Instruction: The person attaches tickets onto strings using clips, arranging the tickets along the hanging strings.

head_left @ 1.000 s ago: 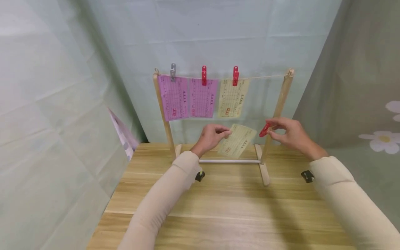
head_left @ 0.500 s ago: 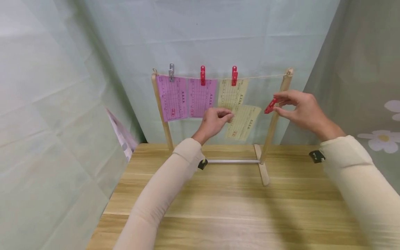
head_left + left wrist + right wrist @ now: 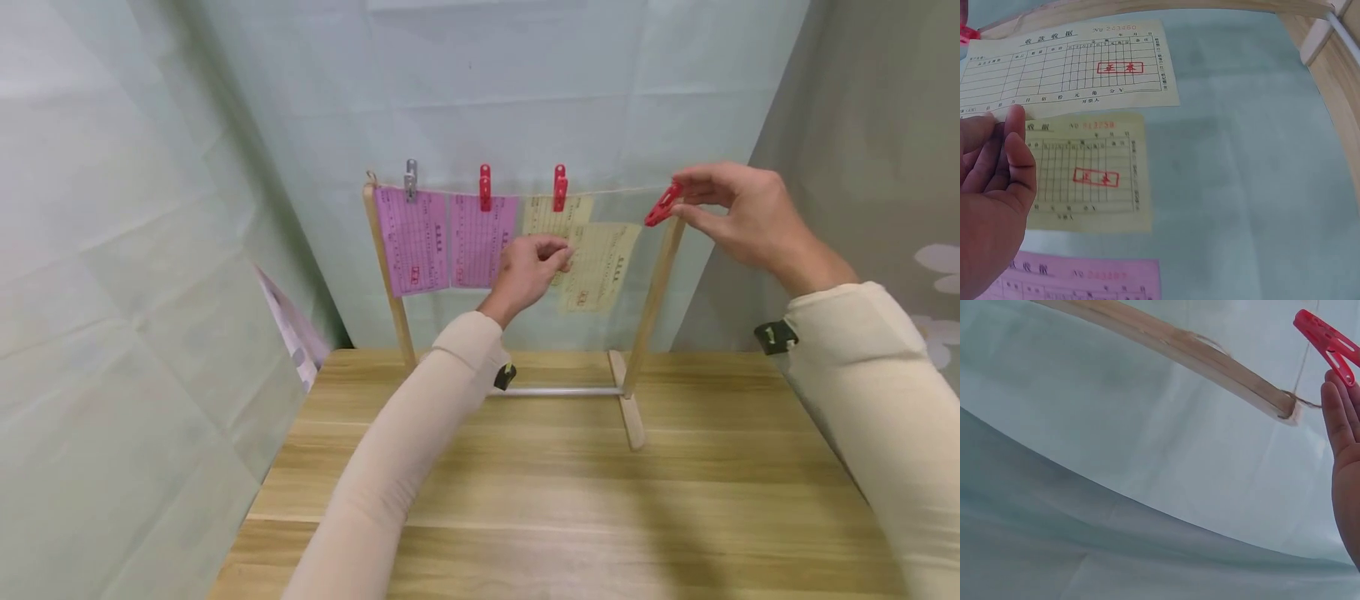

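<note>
My left hand (image 3: 531, 268) pinches the left edge of a pale yellow receipt slip (image 3: 604, 267), held up below the string and partly over the hanging yellow slip (image 3: 536, 218). In the left wrist view, the held slip (image 3: 1129, 69) shows a printed grid and a red stamp. My right hand (image 3: 750, 215) pinches a red clothespin (image 3: 663, 206) near the top of the right post, just right of the held slip. The right wrist view shows the clothespin (image 3: 1325, 340) at the fingertips. Two purple slips (image 3: 412, 246) hang at the left of the string.
A wooden stand with a right post (image 3: 654, 304) and a metal crossbar (image 3: 558, 392) stands on the wood-grain table (image 3: 525, 500). A grey clip (image 3: 411, 181) and two red clips (image 3: 485, 187) grip the string (image 3: 618, 191). Pale cloth (image 3: 525, 92) hangs behind.
The left hand has raised the yellow slip from near the crossbar toward the string, moving slightly right. The right hand has lifted the red clothespin up and to the right.
</note>
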Demonstrator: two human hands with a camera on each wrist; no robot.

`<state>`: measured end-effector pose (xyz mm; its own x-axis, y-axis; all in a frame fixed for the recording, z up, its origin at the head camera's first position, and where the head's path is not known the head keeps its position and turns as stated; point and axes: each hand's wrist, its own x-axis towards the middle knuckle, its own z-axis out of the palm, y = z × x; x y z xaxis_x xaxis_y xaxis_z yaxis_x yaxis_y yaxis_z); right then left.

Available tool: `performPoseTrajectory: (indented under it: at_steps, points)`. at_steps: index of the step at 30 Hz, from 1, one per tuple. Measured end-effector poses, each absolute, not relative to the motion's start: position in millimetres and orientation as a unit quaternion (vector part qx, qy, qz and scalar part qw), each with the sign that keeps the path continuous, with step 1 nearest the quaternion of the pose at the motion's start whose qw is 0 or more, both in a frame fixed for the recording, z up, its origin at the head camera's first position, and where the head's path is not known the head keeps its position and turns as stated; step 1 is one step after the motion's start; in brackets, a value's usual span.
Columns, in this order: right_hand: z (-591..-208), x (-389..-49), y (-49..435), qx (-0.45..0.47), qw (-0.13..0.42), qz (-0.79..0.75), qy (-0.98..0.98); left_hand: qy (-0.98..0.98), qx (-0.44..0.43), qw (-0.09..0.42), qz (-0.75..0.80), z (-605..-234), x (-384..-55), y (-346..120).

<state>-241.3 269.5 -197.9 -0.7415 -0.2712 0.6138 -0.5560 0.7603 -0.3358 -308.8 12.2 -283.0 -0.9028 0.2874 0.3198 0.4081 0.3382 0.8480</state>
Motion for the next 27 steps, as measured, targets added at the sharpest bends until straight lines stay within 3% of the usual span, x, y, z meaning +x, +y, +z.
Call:
performPoseTrajectory:
  at_steps: [5,12,27]
  points:
    - [-189.1,-244.2,270.9,0.228,0.288,0.264,-0.892,-0.815,-0.214,0.058,-0.536,-277.7,-308.1,23.8]
    - [-175.5,-249.3,270.9,0.187,0.251,0.341,-0.887,-0.819,-0.209,0.080,-0.529,-271.9,-307.8,37.8]
    - [-155.3,-260.9,256.5,0.175,0.233,0.335,-0.896,-0.822,-0.166,0.125,-0.530,-258.0,-304.0,63.8]
